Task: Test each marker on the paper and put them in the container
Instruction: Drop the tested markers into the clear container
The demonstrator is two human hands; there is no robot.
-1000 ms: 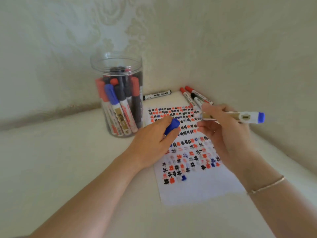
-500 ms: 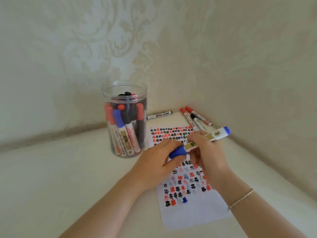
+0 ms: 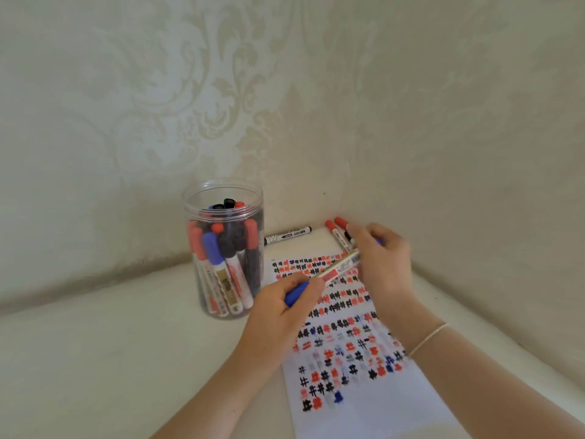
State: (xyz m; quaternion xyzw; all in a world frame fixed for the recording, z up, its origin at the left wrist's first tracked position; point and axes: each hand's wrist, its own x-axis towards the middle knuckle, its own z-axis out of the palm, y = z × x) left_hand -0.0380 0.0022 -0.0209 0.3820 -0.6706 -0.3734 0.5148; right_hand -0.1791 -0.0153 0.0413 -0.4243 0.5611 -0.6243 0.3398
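The left hand [image 3: 286, 307] curls round the blue cap end of a blue marker [image 3: 323, 275], and the right hand [image 3: 380, 261] grips the far end of the same barrel, so the marker spans between the two hands just above the paper [image 3: 364, 403]. The right hand is blurred; its fingers look closed round the barrel's end, where a speck of blue shows. The cap appears to be seated on the marker, which suggests this one is tested and ready for the container [image 3: 223, 248].

That clear container stands upright just left of the paper and is already crowded with red, blue and black markers, so most of the work looks done. The paper is covered in rows of small red, black and blue hash marks, with bare white only at its near end. Left to test, as far as I can see: a black marker [image 3: 287, 235] lying behind the paper, and a few red markers [image 3: 337, 231] in the corner beside the right hand, partly hidden by it.

Compared with a second ago, the cap and the barrel, then held apart in separate hands, are now joined, and the view has tilted upward, showing more of the wall [image 3: 158, 106].
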